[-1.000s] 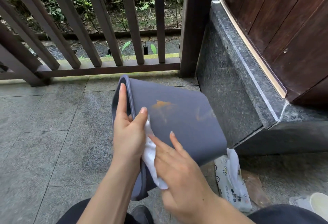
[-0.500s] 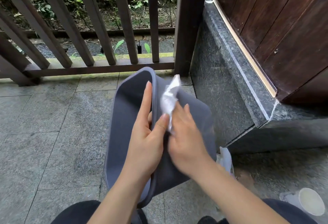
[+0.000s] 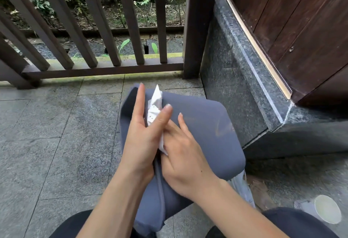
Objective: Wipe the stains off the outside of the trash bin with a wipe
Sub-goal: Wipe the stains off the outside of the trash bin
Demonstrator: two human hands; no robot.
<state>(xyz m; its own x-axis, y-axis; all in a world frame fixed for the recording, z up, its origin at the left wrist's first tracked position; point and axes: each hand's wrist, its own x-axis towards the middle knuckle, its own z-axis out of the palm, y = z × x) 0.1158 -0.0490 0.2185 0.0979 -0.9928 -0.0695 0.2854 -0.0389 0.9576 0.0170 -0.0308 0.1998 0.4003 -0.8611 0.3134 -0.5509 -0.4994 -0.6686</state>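
Trash bin: a grey-blue trash bin (image 3: 205, 124) lies tipped on its side between my knees, on the stone floor, its open rim to the left and its broad outer wall facing up at me.

Wipe: a crumpled white wipe (image 3: 155, 106) lies against the bin near the rim, one corner sticking up at the far end.

Left hand: my left hand (image 3: 145, 134) grips the rim, fingers reaching far along the edge and thumb laid across the wipe.

Right hand: my right hand (image 3: 185, 155) lies on the outer wall just beside the left, fingers curled round the near end of the wipe and pressing it to the plastic. The two hands touch.

Progress: the wall beside my hands looks clean. One faint orange stain (image 3: 223, 128) shows on the right part of the wall, so I judge the job partly done, with that smear left.

Change: a second ago the wall carried two bright orange marks. Half a second ago the bin was turned rim-up with the wipe at its far edge. Now the wall faces me again and the near mark is gone.

Surroundings: a wet-wipe packet (image 3: 243, 187) peeks out under the bin on the right. A dark stone step (image 3: 244, 72) lies right, a wooden railing (image 3: 105, 49) beyond.
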